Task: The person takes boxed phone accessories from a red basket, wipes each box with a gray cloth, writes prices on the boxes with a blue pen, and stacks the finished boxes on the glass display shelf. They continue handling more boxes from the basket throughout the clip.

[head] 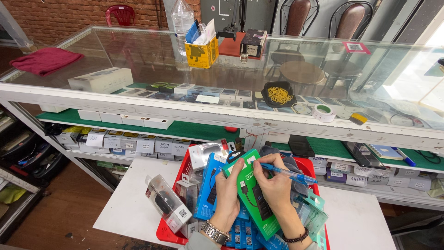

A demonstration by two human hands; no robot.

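Hands over red plastic basket point(167, 234) | left hand point(230, 190) curled, gripping green flat cardboard package point(253, 194) | right hand point(276, 185) pinching blue pen point(291, 174), tip on package | blue boxes point(209, 187) beside

The green box point(253, 194) in both hands is looking like glossy printed card, catching light along its face. The blue pen point(289, 173) is showing shiny translucent plastic. The red basket point(164, 231) is reading as smooth moulded plastic, and the clear package point(167, 203) at its left edge as glossy see-through plastic. A metal-link watch point(213, 231) is gleaming on the left wrist. The white surface point(134, 194) is looking matt and smooth. The glass countertop point(138, 55) is reflecting; the maroon cloth point(45, 60) on its left corner is looking soft.
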